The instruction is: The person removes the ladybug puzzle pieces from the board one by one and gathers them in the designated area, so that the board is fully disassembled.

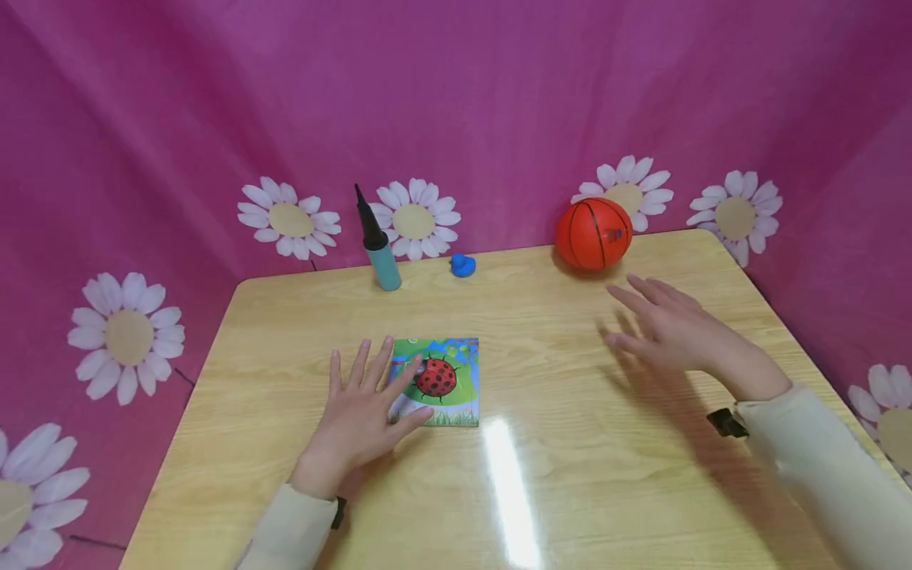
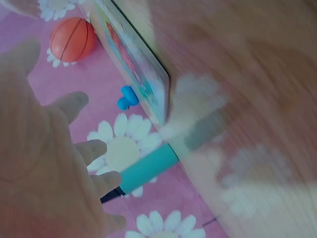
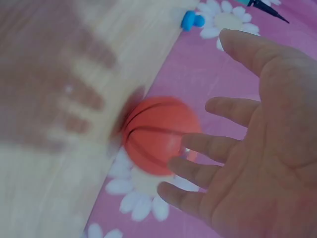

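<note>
My left hand [image 1: 361, 416] is spread with straight fingers at the left side of a square ladybug picture puzzle [image 1: 456, 400]; its thumb and index finger overlap the picture in the head view. In the left wrist view the puzzle [image 2: 143, 74] lies flat beyond the fingers, and nothing is in the palm. My right hand [image 1: 670, 332] hovers over the right part of the table, fingers extended and holding nothing, its shadow falling on the wood. Nearest to it is an orange toy basketball [image 1: 593, 235] with black lines, also seen past the fingers [image 3: 233, 110] in the right wrist view.
A teal hand pump [image 1: 385, 267] with a black nozzle stands at the table's back left. Beside it sits a small blue rubber duck [image 1: 462, 265]. The wooden table [image 1: 556, 475] ends against a pink curtain [image 1: 484, 119] printed with daisies, which surrounds the back and sides.
</note>
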Motion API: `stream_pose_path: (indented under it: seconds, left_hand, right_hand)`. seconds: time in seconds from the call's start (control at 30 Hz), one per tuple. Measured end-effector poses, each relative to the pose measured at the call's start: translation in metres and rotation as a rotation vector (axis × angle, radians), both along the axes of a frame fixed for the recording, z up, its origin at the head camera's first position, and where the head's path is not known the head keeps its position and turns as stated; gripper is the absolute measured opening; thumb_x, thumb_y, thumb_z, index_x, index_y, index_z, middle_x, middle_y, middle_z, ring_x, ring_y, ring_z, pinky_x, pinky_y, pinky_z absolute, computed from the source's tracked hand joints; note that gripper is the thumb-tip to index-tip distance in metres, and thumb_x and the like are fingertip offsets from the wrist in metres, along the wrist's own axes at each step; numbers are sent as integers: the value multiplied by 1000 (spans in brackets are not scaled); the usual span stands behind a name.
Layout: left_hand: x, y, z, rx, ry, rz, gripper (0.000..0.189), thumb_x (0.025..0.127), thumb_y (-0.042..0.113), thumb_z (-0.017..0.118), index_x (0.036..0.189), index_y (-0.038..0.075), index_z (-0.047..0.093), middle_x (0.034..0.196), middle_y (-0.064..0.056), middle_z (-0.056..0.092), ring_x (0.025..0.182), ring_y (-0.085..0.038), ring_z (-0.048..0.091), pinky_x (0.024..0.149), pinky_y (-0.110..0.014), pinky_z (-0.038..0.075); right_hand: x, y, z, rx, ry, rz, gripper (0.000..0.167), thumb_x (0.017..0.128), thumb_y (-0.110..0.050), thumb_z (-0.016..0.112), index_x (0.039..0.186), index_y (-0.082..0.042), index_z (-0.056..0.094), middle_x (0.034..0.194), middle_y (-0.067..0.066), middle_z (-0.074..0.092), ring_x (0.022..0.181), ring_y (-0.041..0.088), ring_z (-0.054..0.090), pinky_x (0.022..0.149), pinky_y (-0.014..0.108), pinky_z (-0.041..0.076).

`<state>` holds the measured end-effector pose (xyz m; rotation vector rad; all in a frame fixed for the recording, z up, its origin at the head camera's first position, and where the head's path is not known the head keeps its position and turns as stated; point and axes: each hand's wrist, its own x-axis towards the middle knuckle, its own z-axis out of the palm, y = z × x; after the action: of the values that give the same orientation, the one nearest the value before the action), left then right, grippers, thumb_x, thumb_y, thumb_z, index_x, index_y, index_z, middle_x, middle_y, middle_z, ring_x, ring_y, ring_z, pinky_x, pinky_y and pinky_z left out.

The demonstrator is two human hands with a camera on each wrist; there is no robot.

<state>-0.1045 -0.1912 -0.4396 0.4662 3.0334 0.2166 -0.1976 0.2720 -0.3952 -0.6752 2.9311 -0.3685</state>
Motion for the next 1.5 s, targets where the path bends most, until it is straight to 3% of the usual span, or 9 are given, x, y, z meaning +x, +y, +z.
stream_pose_path:
  seconds: [0.17,0.3,0.43,0.57,0.73,1.0,1.2,1.5]
  left_hand:
    - [-7,11,0,5,-24,-76,80,97,78,47,165,38,32,179,-10,11,165,-44,4,127,-71,-10]
    - [-14,17,-8,7,-41,-150,79,97,77,48,165,39,32,178,-11,15,165,-43,8,129,-69,-5]
    - [-20,22,-17,15,-74,-215,77,98,74,50,164,39,35,177,-11,19,164,-42,13,131,-67,4]
    - [-24,27,-20,23,-119,-226,71,99,71,53,162,41,40,176,-12,21,164,-43,15,131,-66,9]
    - [-27,31,-20,22,-168,-237,65,101,64,55,161,42,41,175,-16,23,163,-45,17,130,-67,12]
    - [-29,30,-17,52,-193,-270,62,102,54,62,159,36,45,171,-23,30,160,-49,22,127,-66,26]
    - [-30,29,-14,60,-196,-273,60,102,51,64,158,35,48,169,-24,32,159,-51,23,126,-65,29]
    - [-30,33,-13,62,-204,-266,58,101,49,66,156,35,52,168,-24,34,158,-51,24,126,-65,30]
  right_hand:
    - [-21,-32,10,-54,-7,109,74,100,-43,71,158,-4,45,162,29,42,146,54,42,117,73,35]
    - [-37,-65,9,-99,-34,190,66,101,-35,70,152,2,51,153,27,55,142,48,51,118,65,40]
    - [-45,-102,-1,-154,-88,257,57,99,-28,72,144,4,59,138,25,67,124,39,67,109,56,52]
    - [-45,-138,-16,-250,-188,298,49,97,-22,75,137,5,65,124,23,74,99,27,77,93,46,61]
    - [-42,-177,-35,-286,-209,337,37,94,-19,78,123,3,73,116,17,78,94,20,76,89,39,62]
    - [-35,-218,-49,-137,-96,284,26,85,-14,84,103,4,78,93,12,72,88,20,58,83,38,55]
    - [-33,-227,-50,-113,-104,171,24,87,-13,84,102,3,76,94,11,66,89,21,56,81,38,55]
    - [-26,-233,-48,-63,-83,115,23,84,-15,87,86,0,71,82,7,61,82,21,53,77,39,52]
